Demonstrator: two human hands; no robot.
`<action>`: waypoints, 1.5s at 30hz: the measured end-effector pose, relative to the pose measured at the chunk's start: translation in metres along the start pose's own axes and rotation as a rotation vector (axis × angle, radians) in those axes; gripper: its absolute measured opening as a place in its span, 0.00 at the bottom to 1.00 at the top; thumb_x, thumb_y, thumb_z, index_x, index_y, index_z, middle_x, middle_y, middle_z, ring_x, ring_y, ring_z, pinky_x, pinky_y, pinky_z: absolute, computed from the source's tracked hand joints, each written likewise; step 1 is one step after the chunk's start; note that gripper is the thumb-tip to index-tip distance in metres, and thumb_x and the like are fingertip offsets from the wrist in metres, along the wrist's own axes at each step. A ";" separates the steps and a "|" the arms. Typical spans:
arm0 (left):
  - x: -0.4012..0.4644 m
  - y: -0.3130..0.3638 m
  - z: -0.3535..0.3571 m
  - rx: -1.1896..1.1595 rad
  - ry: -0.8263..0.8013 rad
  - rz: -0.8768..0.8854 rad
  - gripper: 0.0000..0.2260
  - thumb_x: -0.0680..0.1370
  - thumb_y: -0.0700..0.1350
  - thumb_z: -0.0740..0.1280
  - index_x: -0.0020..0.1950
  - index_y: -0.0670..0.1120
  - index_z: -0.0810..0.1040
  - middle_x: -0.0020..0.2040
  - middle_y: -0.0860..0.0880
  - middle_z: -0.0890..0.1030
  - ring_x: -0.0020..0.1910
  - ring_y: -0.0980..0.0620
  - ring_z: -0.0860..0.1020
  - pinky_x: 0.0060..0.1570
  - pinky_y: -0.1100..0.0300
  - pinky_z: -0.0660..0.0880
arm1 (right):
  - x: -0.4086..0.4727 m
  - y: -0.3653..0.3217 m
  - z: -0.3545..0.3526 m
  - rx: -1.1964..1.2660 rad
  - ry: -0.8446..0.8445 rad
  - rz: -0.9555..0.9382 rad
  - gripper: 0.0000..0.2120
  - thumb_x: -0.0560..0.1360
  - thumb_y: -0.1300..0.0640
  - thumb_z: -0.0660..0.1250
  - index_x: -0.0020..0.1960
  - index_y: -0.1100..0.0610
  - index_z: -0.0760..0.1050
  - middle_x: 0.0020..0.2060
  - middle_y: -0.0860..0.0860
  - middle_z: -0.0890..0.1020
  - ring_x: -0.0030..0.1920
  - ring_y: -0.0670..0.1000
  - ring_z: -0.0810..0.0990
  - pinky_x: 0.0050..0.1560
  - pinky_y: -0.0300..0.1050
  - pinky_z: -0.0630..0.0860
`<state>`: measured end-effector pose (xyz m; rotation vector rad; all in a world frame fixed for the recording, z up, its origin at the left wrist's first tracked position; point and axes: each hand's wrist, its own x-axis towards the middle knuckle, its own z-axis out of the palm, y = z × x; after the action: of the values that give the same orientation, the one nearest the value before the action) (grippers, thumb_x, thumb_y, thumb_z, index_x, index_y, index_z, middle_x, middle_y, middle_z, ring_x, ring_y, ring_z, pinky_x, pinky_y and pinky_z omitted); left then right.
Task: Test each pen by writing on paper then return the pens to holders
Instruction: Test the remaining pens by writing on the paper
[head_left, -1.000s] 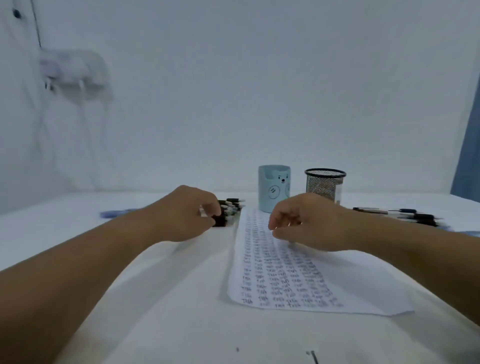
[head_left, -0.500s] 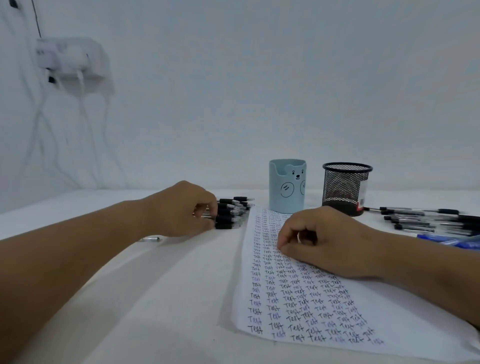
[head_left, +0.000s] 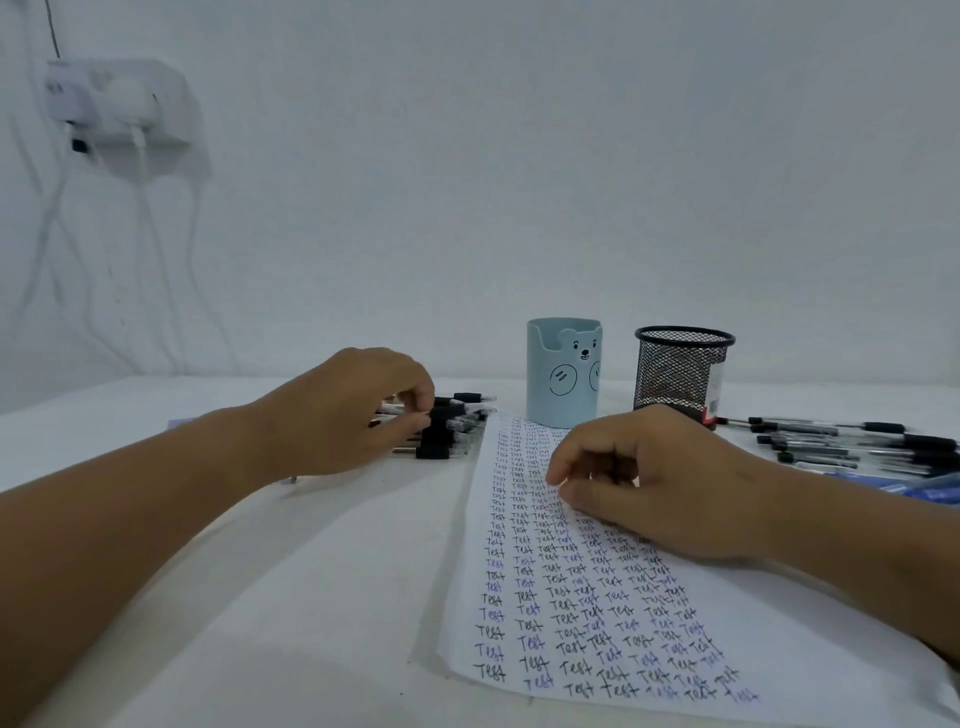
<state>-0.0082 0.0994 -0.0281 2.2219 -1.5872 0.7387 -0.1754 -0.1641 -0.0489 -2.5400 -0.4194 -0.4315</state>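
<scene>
The left hand (head_left: 358, 410) reaches into the pile of pens (head_left: 452, 426) lying on the tabletop (head_left: 311, 597) just left of the paper (head_left: 597, 623), its fingertips curled onto one pen there, apparently pinching it to lift it out for the next test. The right hand (head_left: 660, 488) rests on the upper part of the paper with its fingers curled under; it seems to hold the sheet steady, and whether anything is pinched inside it cannot be told. The paper lies between the two piles so that each pen can likely pass from the left pile, across the sheet, to the second pile of pens (head_left: 857, 441) at the right. It is already covered in many columns of the word "Test" in black and blue ink, so the testing looks well advanced. Two holders stand at the far edge of the paper, within easy reach for the return: one blue bear cup (head_left: 563, 379) and one black mesh cup (head_left: 683, 369), both showing no pens above their rims. There are two piles and one sheet; the pens in each pile overlap too much to count, though each holds several.
</scene>
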 end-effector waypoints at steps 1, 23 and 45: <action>0.001 0.004 -0.001 -0.015 0.032 0.007 0.01 0.79 0.47 0.68 0.49 0.50 0.78 0.44 0.59 0.79 0.46 0.58 0.78 0.45 0.64 0.73 | 0.000 0.000 0.001 -0.005 0.047 -0.003 0.06 0.76 0.55 0.72 0.51 0.46 0.82 0.40 0.40 0.82 0.38 0.44 0.79 0.41 0.38 0.78; 0.030 0.067 0.018 -1.502 -0.048 -0.746 0.14 0.73 0.42 0.65 0.55 0.39 0.82 0.48 0.39 0.86 0.39 0.47 0.85 0.37 0.61 0.82 | -0.002 0.029 -0.024 -0.105 0.324 0.212 0.06 0.80 0.56 0.68 0.47 0.49 0.83 0.36 0.44 0.83 0.40 0.43 0.78 0.40 0.33 0.72; 0.024 0.084 0.013 -1.585 -0.037 -0.671 0.14 0.73 0.43 0.63 0.54 0.41 0.83 0.44 0.42 0.83 0.36 0.47 0.80 0.30 0.61 0.77 | -0.012 0.009 -0.015 -0.222 0.213 0.113 0.14 0.83 0.60 0.60 0.58 0.44 0.80 0.42 0.46 0.80 0.48 0.45 0.75 0.46 0.38 0.69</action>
<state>-0.0776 0.0454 -0.0284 1.2531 -0.6982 -0.6161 -0.1855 -0.1820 -0.0454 -2.6753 -0.1552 -0.7320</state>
